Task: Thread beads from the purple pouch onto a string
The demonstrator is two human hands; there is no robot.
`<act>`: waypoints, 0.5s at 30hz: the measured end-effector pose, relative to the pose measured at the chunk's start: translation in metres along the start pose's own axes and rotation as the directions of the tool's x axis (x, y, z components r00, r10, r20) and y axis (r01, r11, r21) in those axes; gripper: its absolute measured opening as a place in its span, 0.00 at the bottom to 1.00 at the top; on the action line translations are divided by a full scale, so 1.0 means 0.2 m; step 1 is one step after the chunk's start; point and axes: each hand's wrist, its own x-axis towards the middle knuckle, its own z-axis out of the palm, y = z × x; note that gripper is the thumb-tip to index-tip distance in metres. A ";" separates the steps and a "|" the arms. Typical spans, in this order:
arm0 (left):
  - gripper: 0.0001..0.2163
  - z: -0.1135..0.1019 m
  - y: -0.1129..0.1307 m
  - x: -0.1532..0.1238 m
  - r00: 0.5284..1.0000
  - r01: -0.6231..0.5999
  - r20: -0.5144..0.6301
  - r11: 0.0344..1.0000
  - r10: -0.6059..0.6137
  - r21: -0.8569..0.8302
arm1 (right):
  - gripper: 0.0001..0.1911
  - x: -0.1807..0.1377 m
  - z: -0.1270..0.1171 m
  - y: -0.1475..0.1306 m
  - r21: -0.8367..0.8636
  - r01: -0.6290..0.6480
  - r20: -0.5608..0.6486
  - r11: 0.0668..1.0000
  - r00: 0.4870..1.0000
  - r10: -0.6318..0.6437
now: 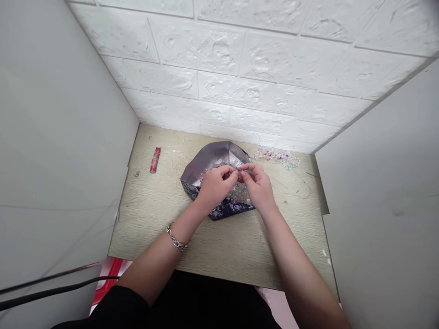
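Held left hand point(218, 183) and right hand point(258, 186) pinched together over multicoloured beads point(239, 194) in silver-lined navy bag point(209, 157). Couldn't tell on what.

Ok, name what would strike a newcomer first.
Probably the left hand and right hand, fingertips close together over an open, silver-lined bag holding small coloured beads, mid-table. Then the red cylinders on the table's left, and the bright beaded strands toward the back right, by the white wall.
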 end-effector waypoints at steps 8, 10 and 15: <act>0.11 0.00 0.00 0.00 1.000 0.013 -0.007 1.000 -0.013 0.022 | 0.06 0.00 0.00 0.02 -0.121 0.063 0.015 0.991 0.998 -0.062; 0.11 0.00 0.00 0.00 1.000 0.015 -0.020 1.000 -0.014 0.022 | 0.06 -0.01 -0.01 0.01 -0.205 0.100 0.009 0.974 0.995 -0.100; 0.13 0.00 -0.01 0.00 1.000 -0.007 -0.024 0.998 0.009 0.059 | 0.07 -0.02 -0.02 -0.03 -0.453 0.264 0.038 0.852 0.960 -0.278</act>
